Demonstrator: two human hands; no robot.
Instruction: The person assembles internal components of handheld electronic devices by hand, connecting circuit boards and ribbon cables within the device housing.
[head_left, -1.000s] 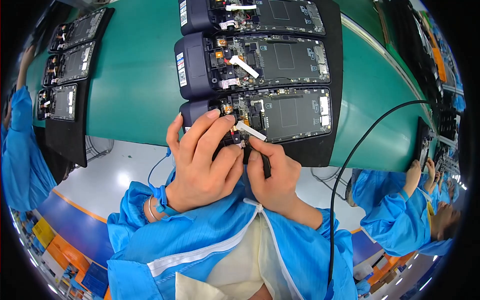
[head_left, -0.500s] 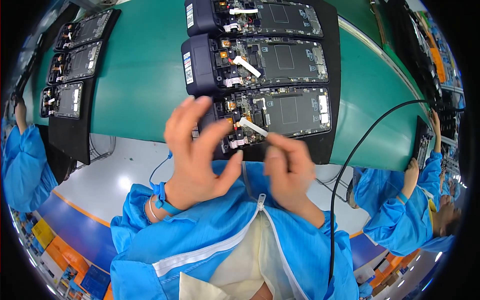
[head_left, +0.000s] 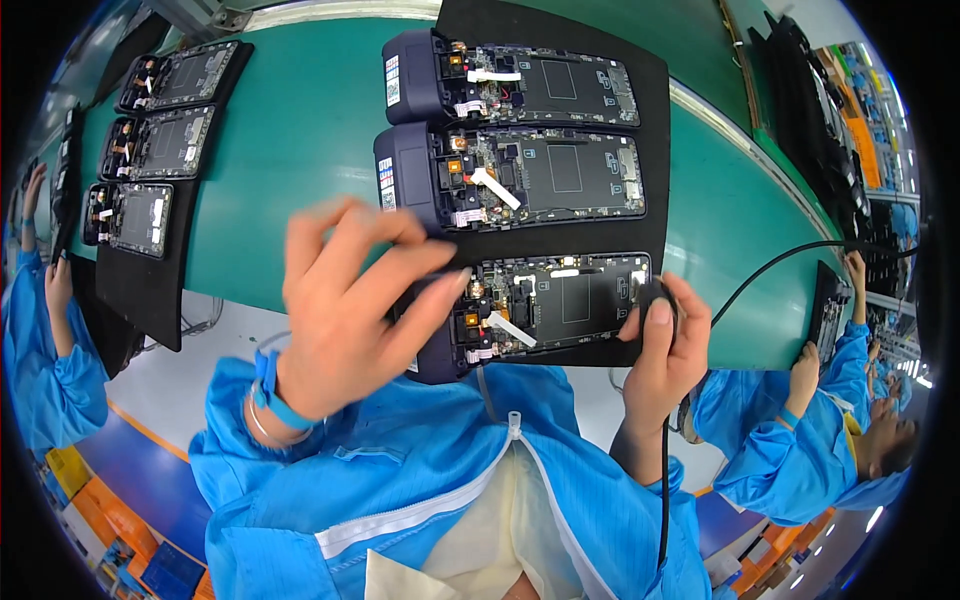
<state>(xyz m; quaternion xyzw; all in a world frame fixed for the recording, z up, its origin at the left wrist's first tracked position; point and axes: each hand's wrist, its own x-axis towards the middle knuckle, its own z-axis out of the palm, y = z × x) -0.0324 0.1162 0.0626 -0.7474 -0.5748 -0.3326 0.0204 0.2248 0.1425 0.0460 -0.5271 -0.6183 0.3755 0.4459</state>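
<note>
The nearest handheld device lies with its inside exposed: a dark circuit board, small connectors and a short white strip slanting across it. My right hand is closed on the right end of this device, thumb on top. Over the bulky left end hovers my left hand, fingers apart and partly blurred; it hides part of the dark housing, and whether it touches cannot be made out. Two similar devices stand in a row beyond, a middle one and a far one, each with a white strip.
The devices rest on a black mat on a green bench. At left, several more devices line another black mat. A black cable arches at right. Co-workers in blue sit right and left.
My right hand has left the white strip for the nearest device's right end. That device now sits apart from the middle one, toward me. My left hand has moved slightly left and down.
</note>
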